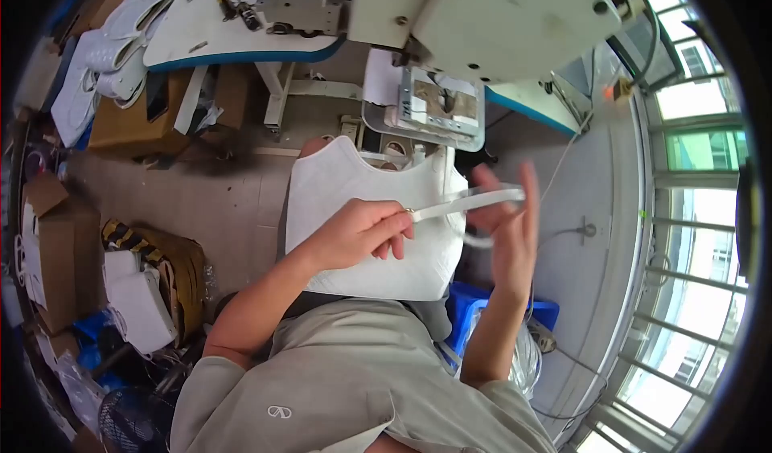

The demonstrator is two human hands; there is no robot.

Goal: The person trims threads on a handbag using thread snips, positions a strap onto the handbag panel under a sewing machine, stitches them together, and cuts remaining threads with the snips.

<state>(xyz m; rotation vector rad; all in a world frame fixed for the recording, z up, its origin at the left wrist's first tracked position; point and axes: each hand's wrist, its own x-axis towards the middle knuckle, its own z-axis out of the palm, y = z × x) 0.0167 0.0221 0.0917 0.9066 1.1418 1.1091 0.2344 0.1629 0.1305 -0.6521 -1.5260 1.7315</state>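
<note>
My left hand (362, 232) is closed in a pinch on one end of a narrow white strap (450, 206), where a small gold-coloured metal fitting shows at the fingertips. My right hand (508, 228) is raised at the other end of the strap, its fingers spread and smeared by motion. The strap crosses in front of those fingers and loops back below them. Under both hands, a white panel (346, 180) with a curved cut-out along its far edge lies across my lap.
A sewing machine (498, 27) with a metal clamp plate (438, 107) stands straight ahead. White bags (121, 55) are piled at the far left. Cardboard boxes (68, 252) and a brown sack (185, 268) sit on the left floor. A blue bin (545, 315) is at my right, near barred windows.
</note>
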